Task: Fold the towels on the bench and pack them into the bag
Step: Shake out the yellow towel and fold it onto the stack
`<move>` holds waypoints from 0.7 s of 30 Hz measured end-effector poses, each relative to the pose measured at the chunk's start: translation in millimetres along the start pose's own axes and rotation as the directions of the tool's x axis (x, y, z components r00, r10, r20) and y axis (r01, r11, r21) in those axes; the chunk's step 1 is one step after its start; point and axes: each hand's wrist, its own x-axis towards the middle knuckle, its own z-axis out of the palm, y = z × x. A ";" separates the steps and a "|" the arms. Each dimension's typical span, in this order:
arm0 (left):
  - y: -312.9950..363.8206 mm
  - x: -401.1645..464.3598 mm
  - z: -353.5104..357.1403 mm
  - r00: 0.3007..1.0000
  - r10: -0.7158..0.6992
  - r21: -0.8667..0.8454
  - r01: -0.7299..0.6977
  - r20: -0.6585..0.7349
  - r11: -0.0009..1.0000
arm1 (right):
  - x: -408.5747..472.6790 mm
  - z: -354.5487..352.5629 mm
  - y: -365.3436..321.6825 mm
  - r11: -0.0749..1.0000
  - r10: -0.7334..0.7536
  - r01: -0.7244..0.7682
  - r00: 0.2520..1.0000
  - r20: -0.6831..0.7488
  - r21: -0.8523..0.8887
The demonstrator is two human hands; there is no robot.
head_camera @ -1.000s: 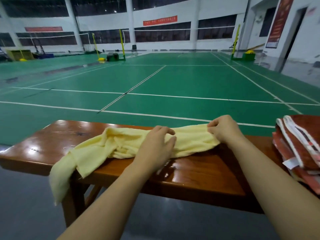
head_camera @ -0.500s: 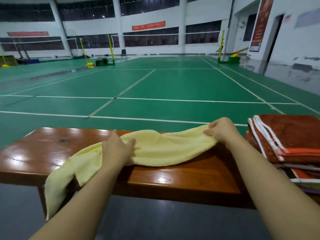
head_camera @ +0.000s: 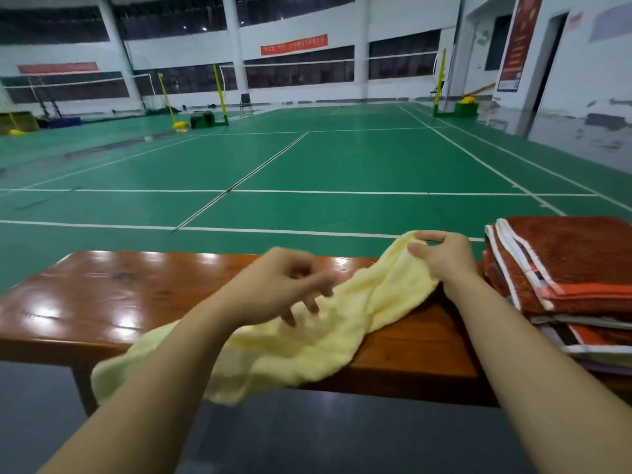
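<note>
A pale yellow towel (head_camera: 318, 340) lies crumpled along the glossy brown wooden bench (head_camera: 102, 299), its left end hanging over the front edge. My right hand (head_camera: 441, 258) pinches the towel's right end and holds it slightly raised. My left hand (head_camera: 280, 289) hovers blurred just above the towel's middle, fingers spread and pointing down, holding nothing. A stack of folded towels (head_camera: 567, 278), rust-red with white and orange trim on top, sits on the bench at the right. No bag is in view.
Beyond the bench stretches a green badminton court (head_camera: 325, 165) with white lines, yellow net posts and white walls. Dark grey floor lies between me and the bench. The stack of towels fills the bench's right end.
My left hand has let go of the towel's middle and lifted, fingers spread. The towel has slid toward the front edge. My right hand keeps its hold on the right end.
</note>
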 end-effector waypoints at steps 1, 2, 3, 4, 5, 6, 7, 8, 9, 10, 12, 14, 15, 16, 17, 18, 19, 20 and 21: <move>-6.6 5.4 -3.0 0.987 0.001 0.025 0.003 -0.162 1.000 | 0.0 -1.3 0.2 1.000 0.000 0.000 1.000 0.001 0.007; -17.7 11.8 -5.0 0.961 -0.007 0.131 0.045 -0.275 0.990 | 0.4 -1.5 0.7 1.000 0.002 -0.002 1.000 -0.002 0.016; -27.8 15.4 -4.8 0.954 -0.035 0.256 0.116 -0.299 0.960 | 0.7 -1.5 1.1 1.000 0.006 -0.005 1.000 -0.005 0.030; -36.3 16.6 -1.0 0.962 -0.089 0.348 0.179 -0.259 0.920 | 1.4 -1.0 1.9 0.998 0.013 -0.013 1.000 -0.002 0.054; -43.0 17.4 5.1 0.967 -0.163 0.396 0.231 -0.197 0.888 | 2.3 -0.3 2.9 0.996 0.028 -0.029 1.000 0.008 0.090; -46.7 19.0 10.8 0.962 -0.228 0.395 0.270 -0.152 0.878 | 3.2 0.5 3.4 0.988 0.050 -0.053 0.998 0.024 0.143; -47.4 20.6 15.3 0.955 -0.265 0.368 0.296 -0.134 0.882 | 3.9 0.8 3.5 0.975 0.077 -0.084 0.996 0.043 0.207; -47.5 22.2 18.3 0.952 -0.279 0.333 0.307 -0.129 0.892 | 5.1 0.9 3.8 0.954 0.104 -0.118 0.992 0.064 0.276; -46.8 23.5 20.0 0.953 -0.278 0.310 0.302 -0.121 0.902 | 5.8 0.8 3.4 0.928 0.125 -0.147 0.988 0.087 0.343; -46.5 23.8 20.4 0.960 -0.265 0.309 0.281 -0.094 0.909 | 6.9 0.6 3.2 0.899 0.139 -0.172 0.984 0.109 0.402; -45.2 21.1 19.3 0.973 -0.225 0.286 0.230 -0.050 0.930 | 7.5 0.5 1.6 0.851 0.155 -0.208 0.977 0.147 0.483; -45.3 16.9 15.7 0.975 -0.195 0.178 0.211 -0.102 0.961 | 7.6 0.5 -1.0 0.814 0.166 -0.231 0.972 0.169 0.532; -47.4 16.5 13.0 0.970 -0.191 0.103 0.207 -0.149 0.973 | 7.7 0.1 -2.1 0.796 0.165 -0.239 0.970 0.180 0.556; -50.0 16.4 10.4 0.963 -0.197 0.021 0.204 -0.183 0.979 | 8.4 -0.1 -3.1 0.775 0.160 -0.244 0.968 0.193 0.582; -51.6 15.9 8.1 0.956 -0.211 -0.064 0.203 -0.201 0.977 | 8.6 -1.0 -5.0 0.753 0.152 -0.248 0.967 0.207 0.609; -54.0 16.1 6.9 0.953 -0.228 -0.151 0.200 -0.199 0.968 | 9.0 -1.9 -7.6 0.733 0.140 -0.250 0.965 0.219 0.633; -55.9 15.9 5.7 0.950 -0.242 -0.233 0.195 -0.195 0.953 | 9.0 -2.7 -10.5 0.714 0.128 -0.250 0.965 0.229 0.654; -58.5 16.1 4.0 0.946 -0.252 -0.293 0.187 -0.203 0.938 | 9.0 -3.2 -13.3 0.701 0.116 -0.246 0.965 0.234 0.669; -60.9 15.9 1.2 0.937 -0.263 -0.337 0.177 -0.231 0.925 | 9.0 -3.6 -15.5 0.695 0.106 -0.241 0.966 0.235 0.678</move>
